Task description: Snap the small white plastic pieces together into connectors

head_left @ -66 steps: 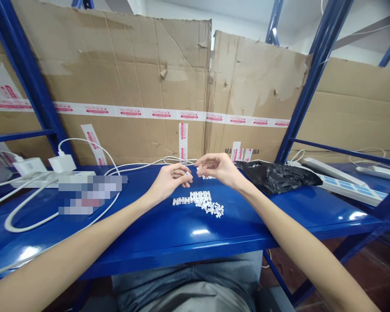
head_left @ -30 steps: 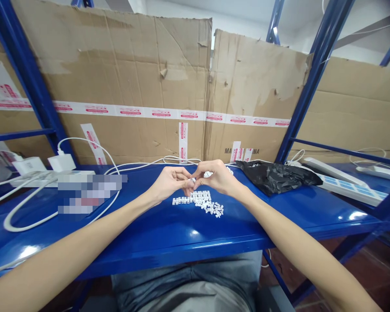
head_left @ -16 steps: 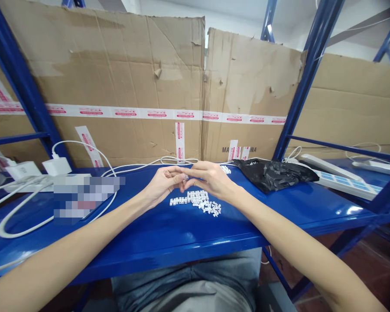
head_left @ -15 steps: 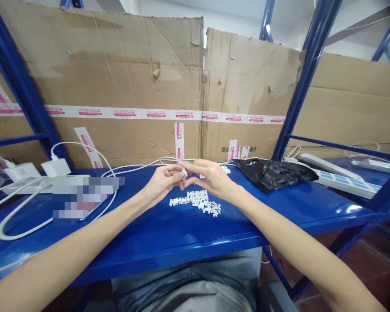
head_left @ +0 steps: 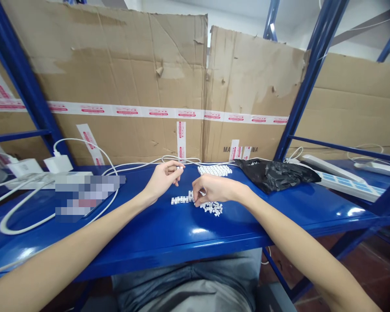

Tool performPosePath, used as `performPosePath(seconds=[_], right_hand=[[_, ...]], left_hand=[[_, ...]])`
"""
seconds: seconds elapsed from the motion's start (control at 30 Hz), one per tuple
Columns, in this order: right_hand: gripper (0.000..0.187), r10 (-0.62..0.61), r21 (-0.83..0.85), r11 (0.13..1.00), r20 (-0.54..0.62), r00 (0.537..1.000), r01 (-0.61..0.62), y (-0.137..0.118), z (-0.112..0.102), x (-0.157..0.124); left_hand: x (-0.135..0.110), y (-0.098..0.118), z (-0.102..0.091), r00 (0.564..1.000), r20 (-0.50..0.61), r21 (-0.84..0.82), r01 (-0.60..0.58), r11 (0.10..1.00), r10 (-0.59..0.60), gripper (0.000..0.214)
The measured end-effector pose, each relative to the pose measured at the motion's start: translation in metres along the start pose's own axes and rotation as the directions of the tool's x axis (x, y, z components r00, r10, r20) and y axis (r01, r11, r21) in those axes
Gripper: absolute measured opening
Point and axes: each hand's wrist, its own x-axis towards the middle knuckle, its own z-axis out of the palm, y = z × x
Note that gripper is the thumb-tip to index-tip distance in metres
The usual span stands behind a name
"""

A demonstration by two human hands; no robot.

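Possibly the tiny white plastic piece slips from the pinching left hand, or the right hand, grip unclear, scatters the loose white pile beneath it.

A pixelated patch blurs something at left of centre, the right hand covers part of the white pieces, and the speck pinched by the left hand is too small to identify.
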Motion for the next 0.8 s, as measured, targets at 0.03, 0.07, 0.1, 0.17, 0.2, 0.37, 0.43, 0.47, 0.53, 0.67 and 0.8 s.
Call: performPosePath(seconds=[0.03,0.07,0.1,0.17,0.2,0.37,0.43,0.47,0.53,0.67,0.8], right_hand=[[0.002,0.002,-0.007,1.0,0.0,1.0,-0.002,0.0,0.002,0.001],[0.002,0.001,-0.01,1.0,-0.004,1.0,-0.001,0.001,0.004,0.001],[0.002,0.0,-0.012,1.0,-0.011,1.0,0.0,0.002,0.006,0.002],[0.003,-0.007,-0.016,1.0,-0.032,0.999,0.007,0.002,0.009,0.002],[0.003,-0.019,-0.012,1.0,-0.042,0.999,0.018,0.002,0.009,0.002],[0.005,-0.095,0.096,0.989,-0.186,0.978,0.114,-0.007,0.001,-0.001],[0.005,-0.029,0.23,0.968,-0.278,0.96,0.096,-0.011,-0.006,-0.003],[0.007,0.017,0.308,0.947,-0.323,0.946,0.088,-0.011,-0.009,-0.004],[0.014,0.098,0.429,0.897,-0.421,0.902,0.103,-0.009,-0.015,-0.005],[0.027,0.209,0.518,0.841,-0.578,0.788,0.157,0.001,-0.016,0.0],[0.029,0.245,0.529,0.837,-0.596,0.765,0.144,0.009,-0.007,0.009]], left_hand=[[-0.001,0.001,0.0,1.0,0.01,0.002,-0.006,1.0,0.006,0.025],[-0.001,0.001,0.0,1.0,0.02,0.0,-0.011,1.0,0.011,0.025],[-0.002,0.001,-0.001,1.0,0.028,-0.005,-0.014,1.0,0.014,0.026],[-0.001,0.0,-0.001,0.999,0.046,-0.017,-0.025,1.0,0.026,0.027],[-0.001,-0.001,-0.001,0.998,0.056,-0.024,-0.035,0.999,0.037,0.027],[0.002,-0.009,-0.001,0.991,0.096,-0.028,-0.094,0.995,0.096,0.03],[0.002,-0.009,0.0,0.987,0.114,-0.01,-0.11,0.994,0.111,0.029],[0.001,-0.008,0.0,0.985,0.125,0.005,-0.119,0.993,0.117,0.027],[-0.001,-0.004,0.002,0.981,0.144,0.059,-0.142,0.988,0.132,0.024],[-0.006,0.003,0.002,0.968,0.156,0.219,-0.226,0.949,0.194,0.021],[-0.007,0.005,0.002,0.959,0.151,0.196,-0.268,0.943,0.242,0.024]])
